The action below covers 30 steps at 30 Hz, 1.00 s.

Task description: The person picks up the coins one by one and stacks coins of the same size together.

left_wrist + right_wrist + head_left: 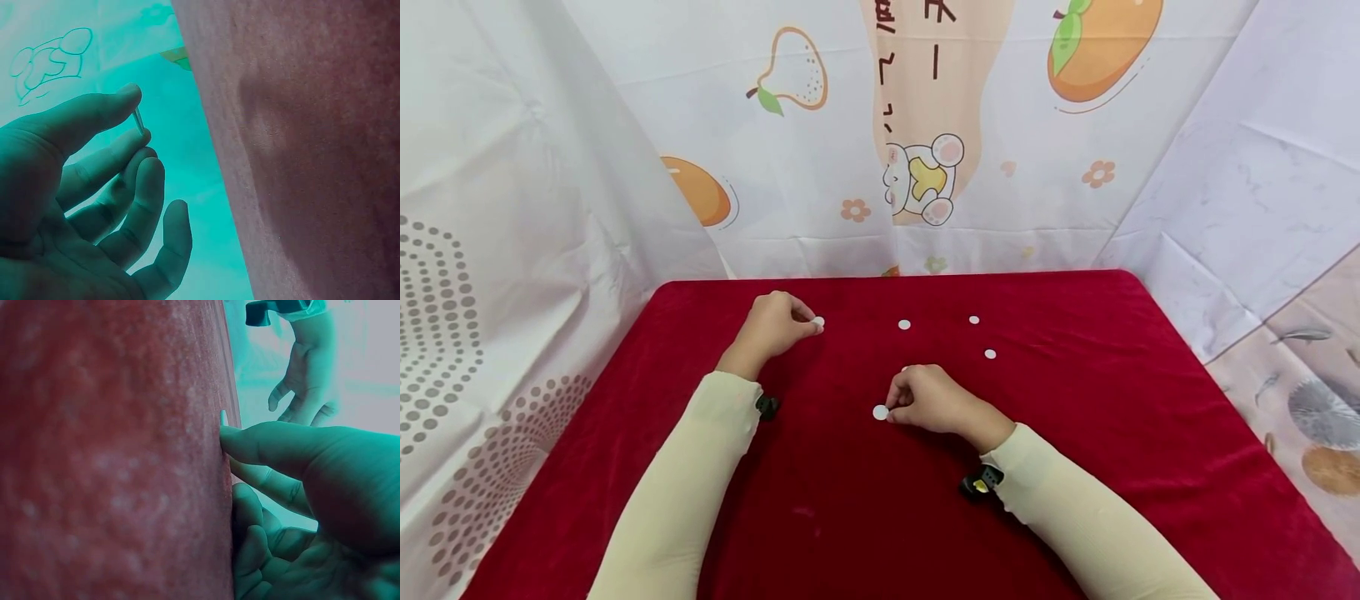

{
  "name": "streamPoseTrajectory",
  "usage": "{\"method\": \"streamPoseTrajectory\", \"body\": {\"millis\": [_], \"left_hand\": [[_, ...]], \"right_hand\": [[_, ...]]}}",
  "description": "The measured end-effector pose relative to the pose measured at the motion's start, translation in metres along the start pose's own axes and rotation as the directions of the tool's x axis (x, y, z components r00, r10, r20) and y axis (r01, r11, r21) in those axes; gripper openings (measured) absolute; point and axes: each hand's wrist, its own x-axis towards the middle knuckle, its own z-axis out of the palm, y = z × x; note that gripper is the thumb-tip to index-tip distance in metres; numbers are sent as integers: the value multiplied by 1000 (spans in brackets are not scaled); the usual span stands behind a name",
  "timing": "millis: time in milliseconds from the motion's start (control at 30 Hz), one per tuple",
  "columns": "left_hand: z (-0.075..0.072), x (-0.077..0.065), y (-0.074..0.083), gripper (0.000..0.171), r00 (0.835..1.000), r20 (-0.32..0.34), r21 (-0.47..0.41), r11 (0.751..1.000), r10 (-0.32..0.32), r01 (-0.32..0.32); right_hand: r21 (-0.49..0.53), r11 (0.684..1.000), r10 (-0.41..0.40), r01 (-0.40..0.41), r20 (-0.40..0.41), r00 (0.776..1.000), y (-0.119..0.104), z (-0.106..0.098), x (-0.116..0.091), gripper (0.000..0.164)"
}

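Observation:
Between the thumb and a fingertip of my left hand (777, 323) is a small flat white disc (818, 321), pinched over the far left part of the red cloth. The left wrist view shows that disc edge-on, lifted off the cloth. Nearer to me, my right hand (936, 402) grips the right edge of another white disc (880, 412) with thumb and finger. This disc is at the cloth's surface, and the right wrist view shows only a thin sliver of it beyond the thumb tip. Behind the right knuckles a bit of white (905, 367) peeks out, mostly hidden.
Three more white discs lie apart on the red cloth (1075, 400): one in the far middle (904, 324), one farther right (974, 320) and one nearer (990, 354). A printed white curtain (820, 242) hangs behind the table's far edge.

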Motion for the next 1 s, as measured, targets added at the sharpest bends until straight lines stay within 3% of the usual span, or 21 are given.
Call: {"method": "streamPoseTrajectory", "body": {"millis": [367,700,1000], "left_hand": [[4,-18,7,25,999,9,1,1000,31,-31],[9,-34,6,26,997,-47,-70,995,63,-66],[15,-36,6,21,995,-53,-84,993,81,-86]], "right_hand": [[-21,1000,2,-2,-2,1000,1,-1,1,11],[-18,1000,4,-4,-3,1000,-1,-1,2,11],[-13,1000,7,-7,-3,1000,-2,0,1,10]]}}
